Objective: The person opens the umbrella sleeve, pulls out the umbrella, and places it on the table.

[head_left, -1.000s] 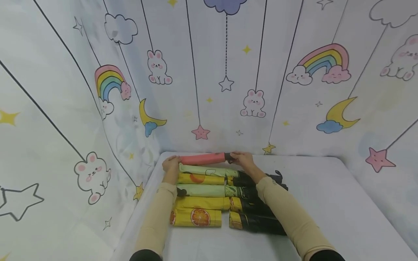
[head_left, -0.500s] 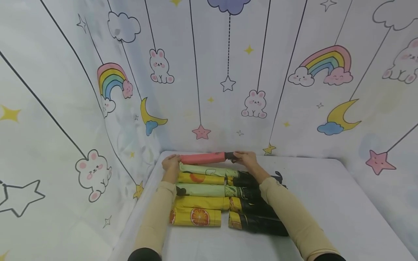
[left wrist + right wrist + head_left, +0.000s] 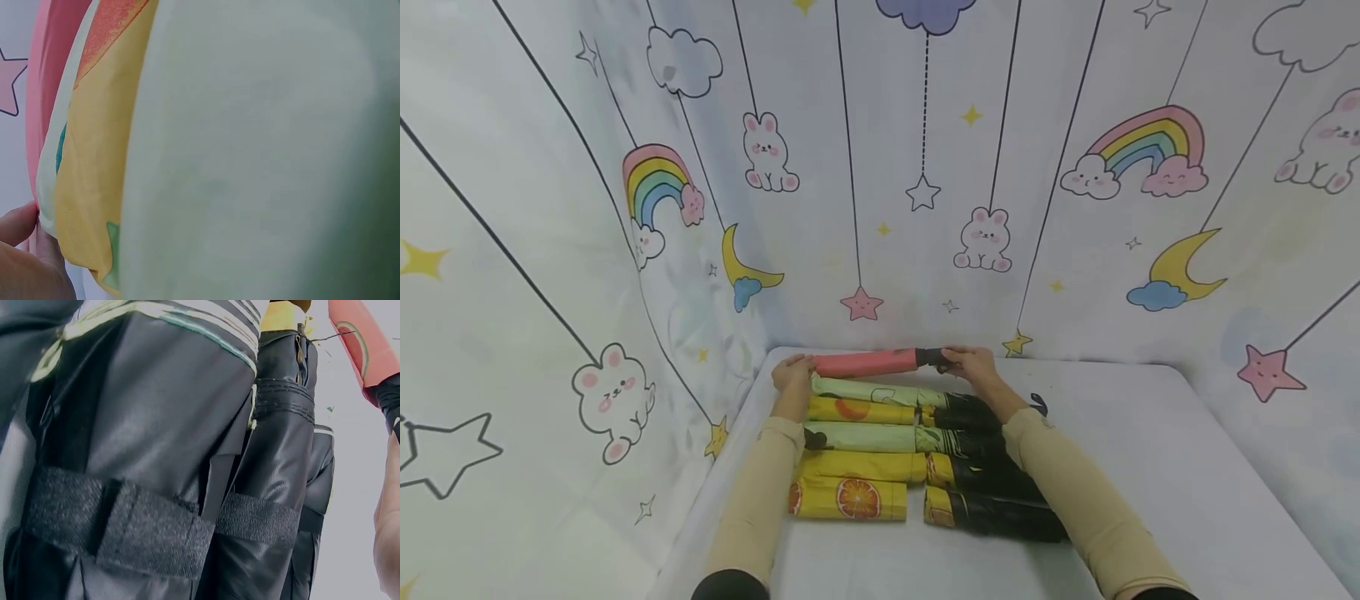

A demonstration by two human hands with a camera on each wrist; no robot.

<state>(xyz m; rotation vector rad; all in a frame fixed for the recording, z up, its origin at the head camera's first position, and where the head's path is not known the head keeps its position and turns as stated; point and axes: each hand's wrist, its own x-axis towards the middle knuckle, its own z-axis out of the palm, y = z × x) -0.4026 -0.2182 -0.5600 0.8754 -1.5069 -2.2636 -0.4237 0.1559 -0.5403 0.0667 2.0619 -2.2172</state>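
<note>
In the head view a red folded umbrella [image 3: 865, 363] with a black right end lies crosswise at the back of the table. My left hand [image 3: 792, 375] holds its left end between thumb and fingers, partly seen in the left wrist view beside the red fabric [image 3: 47, 94]. Its black end [image 3: 929, 357] is pinched by my right hand [image 3: 973, 367]; only a strip of that hand shows in the right wrist view. In front lie green umbrellas [image 3: 865, 437] and yellow umbrellas [image 3: 850, 501] in rows, with black sections [image 3: 1000, 513] to the right, partly under my right forearm.
The white table [image 3: 1150, 467] reaches back to a printed cloth wall [image 3: 1075, 250]. Another cloth wall stands close on the left. A thin black loop [image 3: 1038, 404] sticks up beside my right forearm. Black straps [image 3: 119, 519] wrap the black sections.
My right hand has shifted slightly to the right along the black end, and more of that end shows. My left hand stays at the left end. The head view has tilted a little.
</note>
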